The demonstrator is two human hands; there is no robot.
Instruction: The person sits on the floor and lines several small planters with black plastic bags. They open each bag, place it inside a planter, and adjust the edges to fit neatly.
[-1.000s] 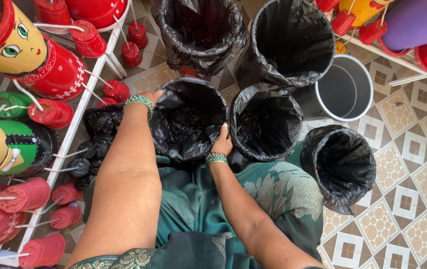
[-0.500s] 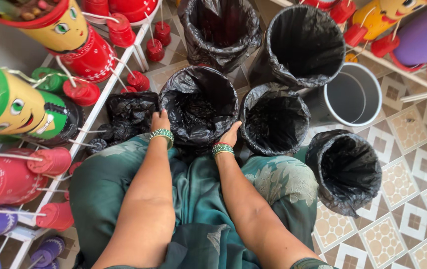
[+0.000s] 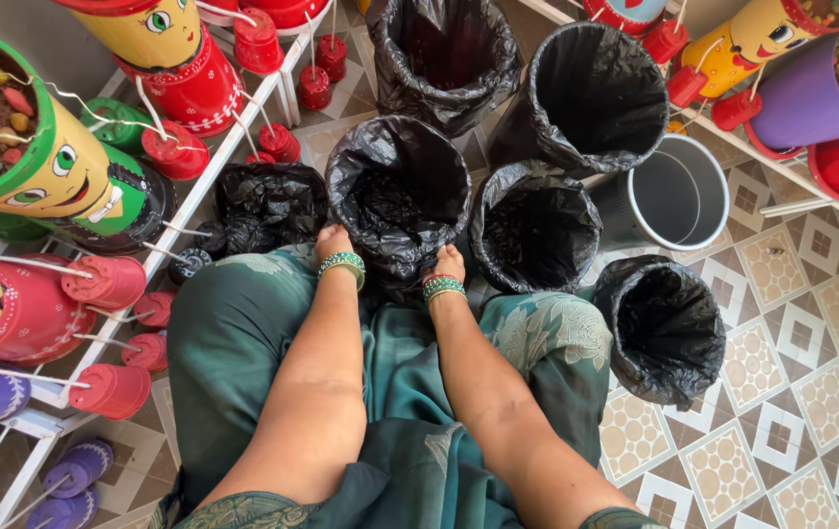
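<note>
A bin lined with a black plastic bag (image 3: 400, 186) stands on the floor right in front of my knees. My left hand (image 3: 333, 240) holds its near left side, low down, fingers tucked under the bag's folds. My right hand (image 3: 449, 263) grips the near right side the same way. Both wrists wear green bangles. My fingertips are hidden behind the bin's bulge. I sit with green cloth over my lap.
Several more black-lined bins (image 3: 537, 230) stand around it, plus an unlined grey metal bin (image 3: 679, 191) at right. A heap of black bags (image 3: 267, 201) lies to the left. White racks (image 3: 204, 167) with painted doll-shaped pots flank both sides. The floor is patterned tile (image 3: 782, 392).
Both hands slid down from the bag's rim to the bin's lower near side. The view shifted so the bins sit higher in the picture.
</note>
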